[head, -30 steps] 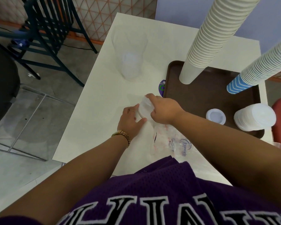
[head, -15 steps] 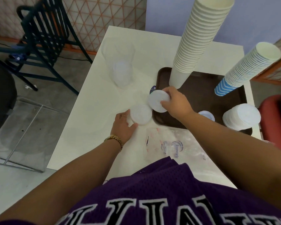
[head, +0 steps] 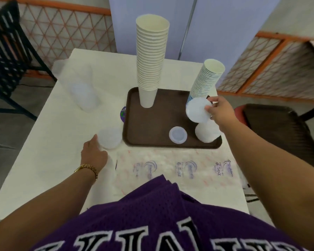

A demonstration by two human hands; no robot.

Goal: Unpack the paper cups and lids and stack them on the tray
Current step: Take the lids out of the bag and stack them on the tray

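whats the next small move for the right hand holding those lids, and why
Probably lower the lids straight down onto the stack of lids at the tray's near right corner. The right hand holds them just above that stack, tilted, so they likely need levelling first. The left hand holds more lids on the table, waiting their turn.

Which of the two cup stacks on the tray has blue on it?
The shorter leaning cup stack at the tray's far right corner, blue-striped. The taller stack is plain cream.
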